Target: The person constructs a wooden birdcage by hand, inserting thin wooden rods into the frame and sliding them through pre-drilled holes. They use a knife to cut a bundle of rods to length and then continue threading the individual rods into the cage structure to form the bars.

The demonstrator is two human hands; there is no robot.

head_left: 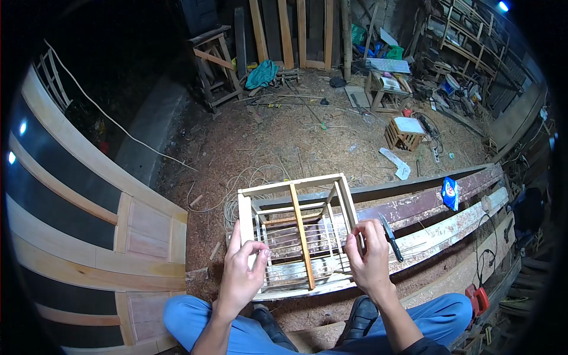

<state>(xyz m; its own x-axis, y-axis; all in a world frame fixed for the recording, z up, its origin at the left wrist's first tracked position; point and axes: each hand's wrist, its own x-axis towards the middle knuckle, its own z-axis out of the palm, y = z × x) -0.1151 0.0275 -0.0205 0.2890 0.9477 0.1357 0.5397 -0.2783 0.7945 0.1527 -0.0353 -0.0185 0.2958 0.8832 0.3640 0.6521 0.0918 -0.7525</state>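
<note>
Gripping wooden cage [303, 204]; packet [450, 193] lettering illegible.

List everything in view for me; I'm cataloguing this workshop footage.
wooden cage: one, pale wood, on the planks before the person
knife: one, dark handle, on a plank right of the cage
blue packet: one, blue and white, on the planks at right
door panel: one, pale wood, lying at left
small crate: one, wooden, on the floor behind
teal cloth: one, far back
red tool: one, lower right
shoes: two, dark, below the cage
left hand: pinching the cage's left side
right hand: gripping the cage's right side
</note>
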